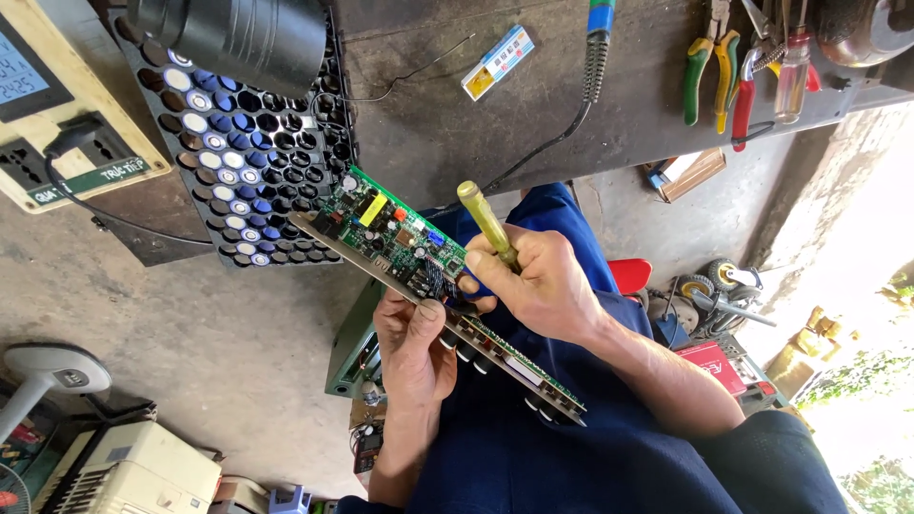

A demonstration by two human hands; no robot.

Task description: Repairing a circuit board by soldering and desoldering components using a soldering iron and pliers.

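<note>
Person is wearing dark blue work clothes, plain cloth w/ no visible print, filling lower centre of frame. Both forearms are showing bare, no sleeves reaching them. Left hand (pixel 411 345) & right hand (pixel 545 286) are going ungloved; no rings or watch showing.

We take the black cell holder tray (pixel 249 162) as landmark, some of its round slots filled with blue-ringed cells. Touching its top edge we see a dark ribbed cylinder (pixel 233 36). Beside it on one side, a wooden socket panel (pixel 67 105) with a black plug. On the other side, on the worktop (pixel 419 124), a small striped box (pixel 497 62). Well beyond that, pliers (pixel 709 69) with green and yellow grips. Well below the tray, a white fan base (pixel 48 371).
</note>
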